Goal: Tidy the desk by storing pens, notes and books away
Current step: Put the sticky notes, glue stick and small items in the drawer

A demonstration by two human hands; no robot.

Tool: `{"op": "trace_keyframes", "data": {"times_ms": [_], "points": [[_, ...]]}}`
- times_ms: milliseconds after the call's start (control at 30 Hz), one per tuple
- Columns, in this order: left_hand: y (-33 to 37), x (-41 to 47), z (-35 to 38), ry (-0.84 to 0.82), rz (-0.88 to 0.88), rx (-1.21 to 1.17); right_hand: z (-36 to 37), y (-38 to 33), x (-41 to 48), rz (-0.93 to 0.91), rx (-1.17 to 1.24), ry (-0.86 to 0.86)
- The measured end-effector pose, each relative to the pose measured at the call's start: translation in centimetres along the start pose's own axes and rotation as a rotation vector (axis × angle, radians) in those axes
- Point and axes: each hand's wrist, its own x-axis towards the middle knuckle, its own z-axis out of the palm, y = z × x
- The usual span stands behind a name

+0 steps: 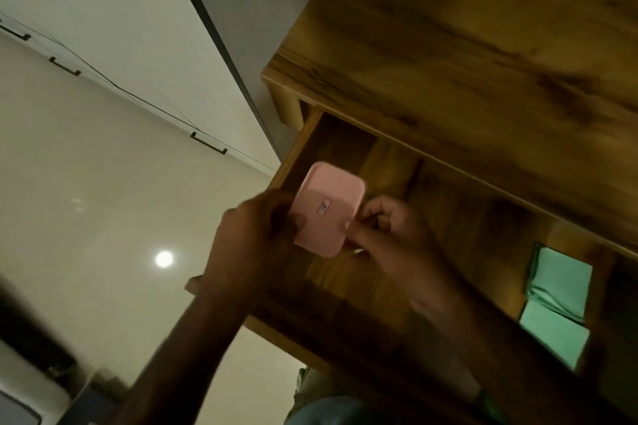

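- holding a pink case [328, 209] above the open drawer [466, 228] are two bare hands, one at each side of it.
- the left grip [255, 228] is curled round the case's left edge. its fingers wrap behind the case and sit in shadow, so how tightly they close cannot be told through the blur.
- the right grip [390, 235] is almost closed, with thumb and bent fingers pinching the case's right edge near its lower corner.
- the case is a flat box with rounded corners and a small label on the face turned to the camera. it is tilted over the drawer's left part.
- the drawer is wooden and stands pulled out from under the wooden bench [483, 45], whose top fills the upper right.
- two green note pads [559, 278] lie in the drawer's right part, one just beside the other and well apart from the case.
- the pale glossy floor [103, 217] on the left carries a round light reflection [164, 258].
- white cupboard fronts with dark bar handles [209, 143] run along the upper left.
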Motion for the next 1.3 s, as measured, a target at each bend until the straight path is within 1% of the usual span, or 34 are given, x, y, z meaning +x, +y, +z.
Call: {"op": "trace_keyframes", "data": {"times_ms": [100,267,367,500,600,667,767,867,933,1033,1067,1133,1200,1300], "points": [[-1.8,-0.8,1.8,-0.041,-0.049,0.184,1.6,3.3,0.5,0.062,-0.054,-0.012],[-3.1,-1.7,3.9,-0.087,-0.111,0.326,3.7,5.1,0.4,0.139,-0.108,-0.038],[-3.8,-2.0,4.5,-0.093,-0.147,0.352,4.7,5.5,0.5,0.155,-0.138,-0.051],[-3.9,-2.1,4.5,-0.114,-0.176,0.386,5.3,5.8,0.4,0.125,-0.137,-0.047],[-3.5,-2.4,4.3,-0.116,-0.196,0.42,5.4,5.8,0.0,0.124,-0.112,-0.097],[-3.2,-2.8,4.1,-0.112,-0.197,0.456,5.1,5.7,-0.4,0.104,-0.198,-0.114],[-2.0,-3.2,3.9,-0.067,-0.143,0.508,3.3,5.2,-1.3,0.009,-0.459,-0.019],[0.3,-3.0,3.7,-0.014,-0.084,0.504,0.8,3.6,-2.1,-0.124,-0.593,0.073],[2.2,-2.5,3.5,0.036,0.018,0.476,-1.0,1.8,-2.2,-0.226,-0.61,0.119],[5.3,-0.4,2.9,0.13,0.233,0.441,-3.5,-1.7,-1.1,-0.346,-0.556,0.192],[6.5,0.4,2.6,0.163,0.281,0.444,-4.1,-2.8,-0.6,-0.388,-0.532,0.234],[9.0,2.5,1.5,0.219,0.321,0.406,-5.7,-5.2,0.5,-0.468,-0.527,0.34],[11.2,4.8,0.5,0.224,0.338,0.347,-7.3,-7.7,1.6,-0.495,-0.586,0.413],[13.8,9.8,-1.2,0.211,0.398,0.33,-9.7,-11.5,3.9,-0.49,-0.633,0.457]]}}
